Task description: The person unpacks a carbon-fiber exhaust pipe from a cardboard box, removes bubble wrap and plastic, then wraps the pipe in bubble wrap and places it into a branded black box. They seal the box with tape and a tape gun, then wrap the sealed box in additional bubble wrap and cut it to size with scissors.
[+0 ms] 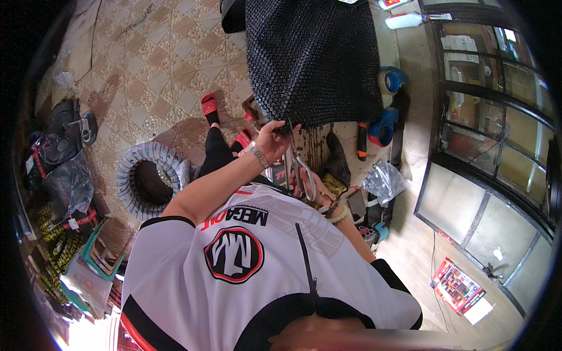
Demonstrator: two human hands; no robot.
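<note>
A wide sheet of black bubble wrap [313,64] lies over the worktop in front of me, its near edge hanging toward me. My left hand [271,140], with a metal watch on the wrist, pinches the left part of that near edge. In my right hand [305,182] is a pair of large scissors [294,153], the fingers wrapped round its grey handles. The blades point away from me and meet the wrap's edge just right of my left fingertips. How far the blades are parted is hard to make out.
Right of the wrap are tape rolls [384,127], an orange-and-black tool [362,141], a white bottle [404,21] and a crumpled clear bag [383,181]. A glass-fronted cabinet [477,99] stands farther right. A wrapped tyre [126,181] sits on the tiled floor [158,52] at left.
</note>
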